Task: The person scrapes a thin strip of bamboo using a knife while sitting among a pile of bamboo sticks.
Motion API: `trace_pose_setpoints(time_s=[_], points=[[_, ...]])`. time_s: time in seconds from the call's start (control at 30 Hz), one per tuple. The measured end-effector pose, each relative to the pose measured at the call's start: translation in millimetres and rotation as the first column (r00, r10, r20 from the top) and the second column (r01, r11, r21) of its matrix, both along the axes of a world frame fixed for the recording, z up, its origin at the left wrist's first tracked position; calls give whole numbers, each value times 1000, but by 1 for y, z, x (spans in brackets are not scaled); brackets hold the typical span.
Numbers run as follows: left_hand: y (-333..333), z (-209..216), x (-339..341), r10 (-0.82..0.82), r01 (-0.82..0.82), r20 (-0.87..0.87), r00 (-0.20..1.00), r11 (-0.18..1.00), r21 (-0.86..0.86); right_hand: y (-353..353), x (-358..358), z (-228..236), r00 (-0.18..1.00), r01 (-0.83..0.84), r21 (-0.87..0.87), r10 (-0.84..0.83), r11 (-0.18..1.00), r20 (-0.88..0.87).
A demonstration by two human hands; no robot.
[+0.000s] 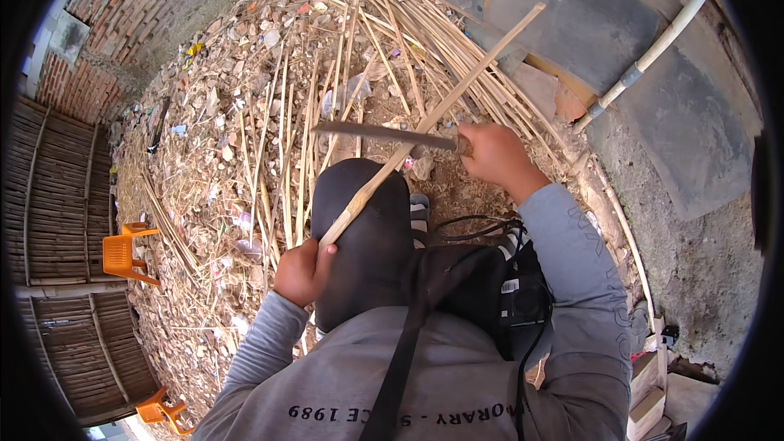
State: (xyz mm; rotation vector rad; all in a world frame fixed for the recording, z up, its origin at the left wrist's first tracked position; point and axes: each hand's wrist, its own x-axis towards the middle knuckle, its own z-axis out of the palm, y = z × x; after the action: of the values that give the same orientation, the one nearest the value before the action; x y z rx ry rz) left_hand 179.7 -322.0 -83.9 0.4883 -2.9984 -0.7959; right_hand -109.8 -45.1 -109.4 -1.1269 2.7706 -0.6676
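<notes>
My left hand [304, 271] is closed round the lower end of a long bamboo strip [445, 106], which slants up and away to the right across my knee. In my right hand [494, 159] is the handle of a machete [384, 132]. Its dark, worn blade points left and crosses the strip above my knee. Whether the blade touches the strip or only passes over it, I cannot tell. The fingers of both hands are wrapped round what they hold.
Many split bamboo strips [392, 33] lie ahead on litter-strewn ground. An orange plastic chair [122, 255] stands at the left by a woven bamboo wall [53, 196]. Dark panels [596, 28] and a pale pipe [653, 53] are at the right. A black device [523, 302] with cables rests by my right thigh.
</notes>
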Motion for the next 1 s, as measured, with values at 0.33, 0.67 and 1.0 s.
trace_pose_setpoints(time_s=[0.33, 0.67, 1.0], points=[[-4, -5, -5, -8, 8, -20, 1000, 1000, 4, -5, -2, -4, 997, 72, -112, -71, 991, 8], [-7, -4, 0, -13, 11, 35, 999, 999, 48, 1, -8, -3, 996, 80, -89, -76, 993, 43], [-9, -4, 3, -11, 7, 38, 999, 995, 103, 4, -13, -10, 993, 104, -107, -97, 989, 72]])
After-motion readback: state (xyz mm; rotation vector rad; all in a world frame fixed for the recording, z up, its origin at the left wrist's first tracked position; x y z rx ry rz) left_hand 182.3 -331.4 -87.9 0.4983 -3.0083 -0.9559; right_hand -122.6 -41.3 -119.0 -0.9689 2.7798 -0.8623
